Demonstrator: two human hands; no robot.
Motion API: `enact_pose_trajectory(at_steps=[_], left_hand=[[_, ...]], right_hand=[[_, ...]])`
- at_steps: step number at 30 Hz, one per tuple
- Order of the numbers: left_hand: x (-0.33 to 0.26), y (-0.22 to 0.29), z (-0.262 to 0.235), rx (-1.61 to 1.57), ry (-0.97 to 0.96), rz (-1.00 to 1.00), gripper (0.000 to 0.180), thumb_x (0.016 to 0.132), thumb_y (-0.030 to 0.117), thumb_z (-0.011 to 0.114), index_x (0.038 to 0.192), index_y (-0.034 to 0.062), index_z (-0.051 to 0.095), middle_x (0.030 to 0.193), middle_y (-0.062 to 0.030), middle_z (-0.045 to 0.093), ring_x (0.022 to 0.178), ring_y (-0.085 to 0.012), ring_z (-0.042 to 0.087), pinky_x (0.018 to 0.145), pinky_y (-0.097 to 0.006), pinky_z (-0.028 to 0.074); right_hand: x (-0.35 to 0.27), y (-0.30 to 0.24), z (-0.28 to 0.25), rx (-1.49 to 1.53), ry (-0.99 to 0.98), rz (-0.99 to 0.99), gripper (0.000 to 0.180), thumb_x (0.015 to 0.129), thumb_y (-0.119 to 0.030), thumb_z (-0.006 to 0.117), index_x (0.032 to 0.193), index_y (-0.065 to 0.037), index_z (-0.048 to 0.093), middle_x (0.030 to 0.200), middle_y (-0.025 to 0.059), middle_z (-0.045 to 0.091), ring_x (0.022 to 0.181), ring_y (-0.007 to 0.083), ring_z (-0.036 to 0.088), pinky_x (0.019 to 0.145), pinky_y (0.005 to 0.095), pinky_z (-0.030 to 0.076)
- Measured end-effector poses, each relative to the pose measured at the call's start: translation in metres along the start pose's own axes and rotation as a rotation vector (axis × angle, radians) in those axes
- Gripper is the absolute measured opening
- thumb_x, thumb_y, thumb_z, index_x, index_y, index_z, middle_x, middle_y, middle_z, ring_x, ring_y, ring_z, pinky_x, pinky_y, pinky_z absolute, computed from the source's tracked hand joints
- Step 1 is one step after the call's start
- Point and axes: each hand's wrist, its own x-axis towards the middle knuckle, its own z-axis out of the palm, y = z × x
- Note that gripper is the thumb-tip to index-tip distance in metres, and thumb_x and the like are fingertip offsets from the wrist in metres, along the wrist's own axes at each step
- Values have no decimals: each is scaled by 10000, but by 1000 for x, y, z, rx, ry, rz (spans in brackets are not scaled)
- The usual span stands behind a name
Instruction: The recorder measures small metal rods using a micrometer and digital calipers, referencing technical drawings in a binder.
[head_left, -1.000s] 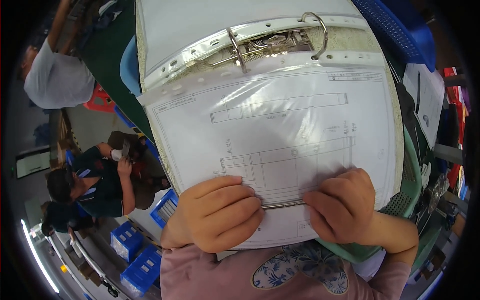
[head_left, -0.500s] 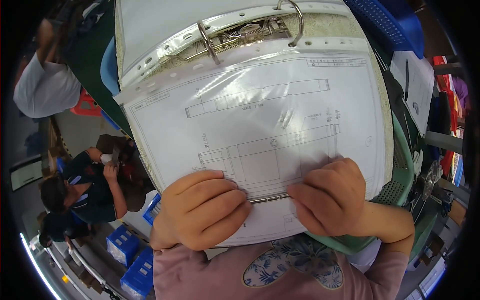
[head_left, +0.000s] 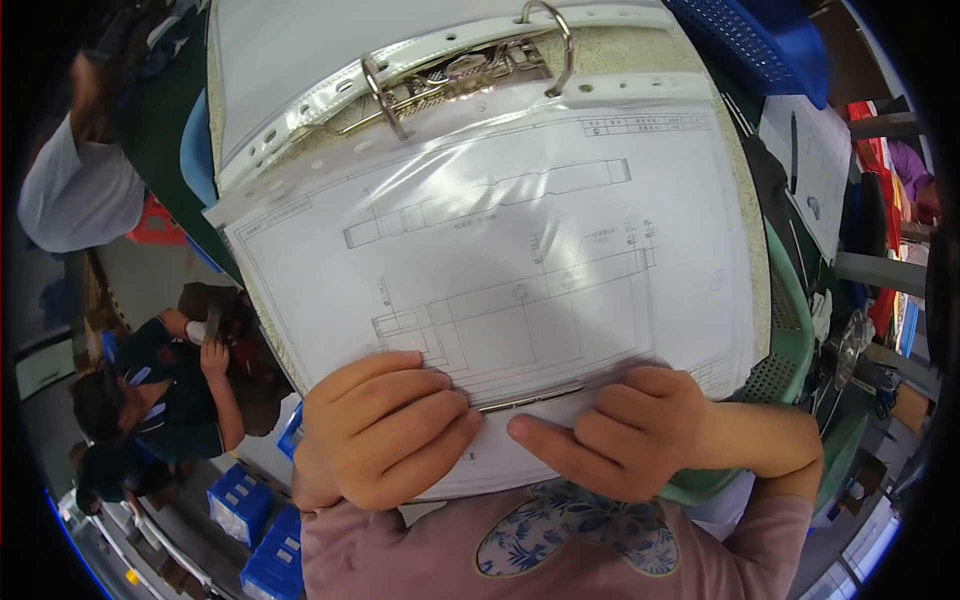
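Note:
A thin metal rod [head_left: 530, 397] with fine grooves lies crosswise over the lower part of a technical drawing [head_left: 520, 340] in a clear plastic sleeve. The drawing, which shows a long stepped shaft, sits in a ring binder [head_left: 745, 190]. Around the rod's left end my left hand [head_left: 385, 430] is closed, its knuckles up and its grip hidden. My right hand [head_left: 640, 425] is at the rod's other end with curled fingers. Its index finger points left just below the rod, and the thumb's hold is out of sight.
Metal rings [head_left: 385, 95] stand up at the binder's far side. A blue perforated basket [head_left: 760, 45] is at the far right, and a green basket [head_left: 790, 330] lies beside the binder. A seated person [head_left: 165, 390] and blue boxes [head_left: 240, 505] are at the left.
My right index finger has stretched leftward below the rod, and my right hand is slightly lower. More of the rod shows. The whole view has shifted a little, moving the binder left.

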Motion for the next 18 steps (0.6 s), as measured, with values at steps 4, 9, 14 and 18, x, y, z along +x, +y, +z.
enact_pose_trajectory(at_steps=[4,9,14,18], left_hand=[[-2,0,2,3,-1,-16,210,525,122,592,725,75,636,743,-33,592,696,-166,581,654,-302,508],[-2,0,1,1,-1,-1,199,534,119,597,725,77,636,739,-32,591,694,-163,580,656,-300,506],[-1,-1,0,-13,-16,-15,185,545,113,597,723,81,636,736,-27,591,692,-161,579,657,-298,504],[0,-3,3,-2,16,15,174,547,111,600,715,81,632,733,-25,590,690,-160,579,652,-295,502]], right_hand=[[-1,2,0,-23,29,-8,441,477,-134,545,902,-90,654,519,-67,227,428,47,266,390,197,187],[-1,1,-2,-31,39,27,447,450,-128,521,871,-68,659,507,-69,256,420,52,274,392,201,196],[-3,4,0,-29,76,26,411,443,-109,526,830,-53,652,505,-69,260,414,60,267,385,209,194],[-3,4,-3,-34,82,33,360,446,-96,532,785,-36,637,499,-69,267,411,64,259,380,213,190]])
